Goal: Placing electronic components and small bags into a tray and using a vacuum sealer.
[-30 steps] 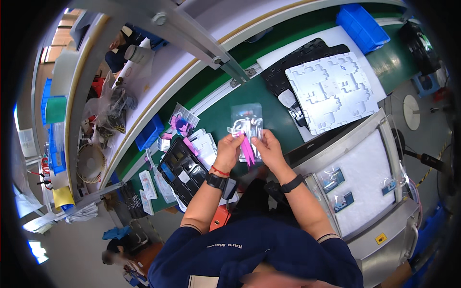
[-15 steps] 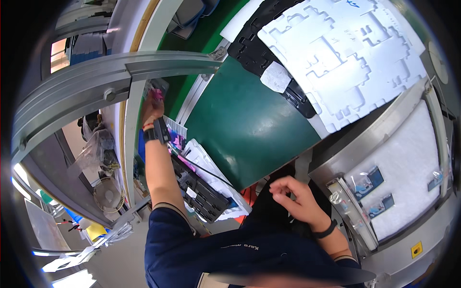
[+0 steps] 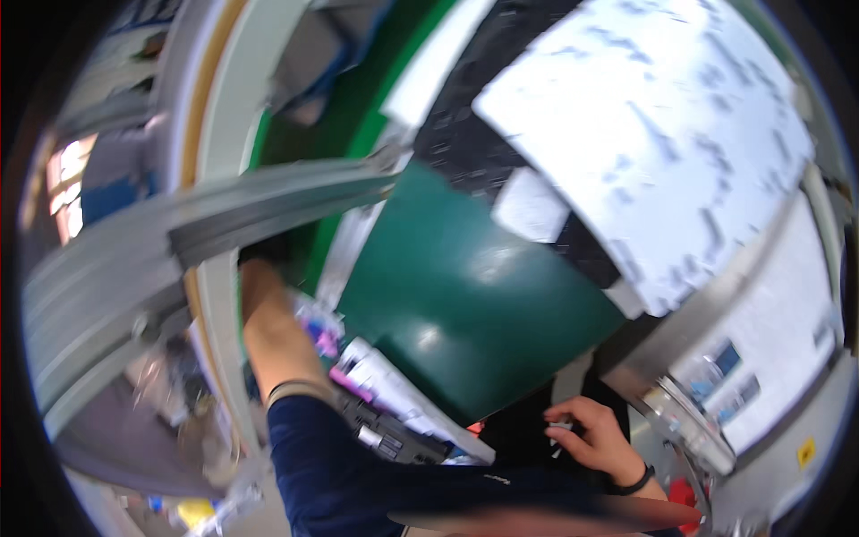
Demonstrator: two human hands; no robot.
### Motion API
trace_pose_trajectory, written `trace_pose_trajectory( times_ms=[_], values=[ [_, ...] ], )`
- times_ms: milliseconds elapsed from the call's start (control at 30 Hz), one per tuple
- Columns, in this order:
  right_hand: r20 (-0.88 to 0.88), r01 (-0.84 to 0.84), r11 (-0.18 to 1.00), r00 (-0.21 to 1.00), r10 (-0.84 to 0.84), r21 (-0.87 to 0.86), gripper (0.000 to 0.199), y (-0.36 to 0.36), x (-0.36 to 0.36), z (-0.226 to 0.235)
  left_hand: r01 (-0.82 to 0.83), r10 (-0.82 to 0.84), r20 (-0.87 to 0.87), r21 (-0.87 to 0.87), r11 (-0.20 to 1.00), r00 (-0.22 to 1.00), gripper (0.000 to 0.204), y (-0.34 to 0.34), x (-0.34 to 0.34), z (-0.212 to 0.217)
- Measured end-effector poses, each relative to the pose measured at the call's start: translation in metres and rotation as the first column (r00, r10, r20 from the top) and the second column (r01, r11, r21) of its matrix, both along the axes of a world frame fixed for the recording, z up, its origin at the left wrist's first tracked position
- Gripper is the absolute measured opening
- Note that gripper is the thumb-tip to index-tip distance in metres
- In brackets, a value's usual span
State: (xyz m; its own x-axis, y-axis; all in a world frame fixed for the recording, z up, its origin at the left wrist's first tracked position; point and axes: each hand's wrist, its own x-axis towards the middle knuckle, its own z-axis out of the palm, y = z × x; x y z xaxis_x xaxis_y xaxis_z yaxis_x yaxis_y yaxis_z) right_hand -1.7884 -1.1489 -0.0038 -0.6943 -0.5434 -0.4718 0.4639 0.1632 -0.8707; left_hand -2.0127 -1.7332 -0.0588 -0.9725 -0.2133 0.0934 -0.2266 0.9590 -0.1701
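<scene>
Across the middle of the view, one green worktop (image 3: 465, 295), bare at its centre. Metal frame (image 3: 116, 242), one, crossing from the left. White moulded sheet (image 3: 644, 143), one, lying over a black moulded sheet (image 3: 470, 134). Metal case (image 3: 626, 358) at the right, lined with a white pad (image 3: 783, 349). White tray (image 3: 407, 389), tilted at the worktop's near left; black tray (image 3: 380, 434), just beside it. Left forearm (image 3: 279, 336), one, running up to the frame; left hand hidden there, its fingers' state and any load impossible to tell. Right hand (image 3: 601, 438), beyond the worktop's near edge, near the case: fingers bent, thumb and forefinger apart; blurred. Small white piece (image 3: 530, 206), on the black sheet. Bagged blue items (image 3: 716, 365), on the pad. Pink pieces (image 3: 352, 385), between left forearm and white tray. Dark wristband (image 3: 637, 481), one. Yellow label (image 3: 806, 453), one, on the case.
</scene>
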Motion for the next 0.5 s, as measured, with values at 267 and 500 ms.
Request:
trace_pose_trajectory(
  times_ms=[267, 500],
  values=[
    [-0.101, 0.042, 0.998, 0.994, -0.047, -0.055, 0.019, -0.003, 0.006, 0.012, 0.297, -0.24, -0.184, 0.721, 0.626, 0.953, 0.02, 0.132, 0.028, -0.005],
    [-0.29, 0.259, 0.944, 0.937, -0.194, 0.204, 0.017, 0.061, -0.004, 0.07, 0.398, -0.171, -0.366, 0.74, 0.543, 0.915, 0.021, 0.17, 0.048, 0.017]
  ],
)
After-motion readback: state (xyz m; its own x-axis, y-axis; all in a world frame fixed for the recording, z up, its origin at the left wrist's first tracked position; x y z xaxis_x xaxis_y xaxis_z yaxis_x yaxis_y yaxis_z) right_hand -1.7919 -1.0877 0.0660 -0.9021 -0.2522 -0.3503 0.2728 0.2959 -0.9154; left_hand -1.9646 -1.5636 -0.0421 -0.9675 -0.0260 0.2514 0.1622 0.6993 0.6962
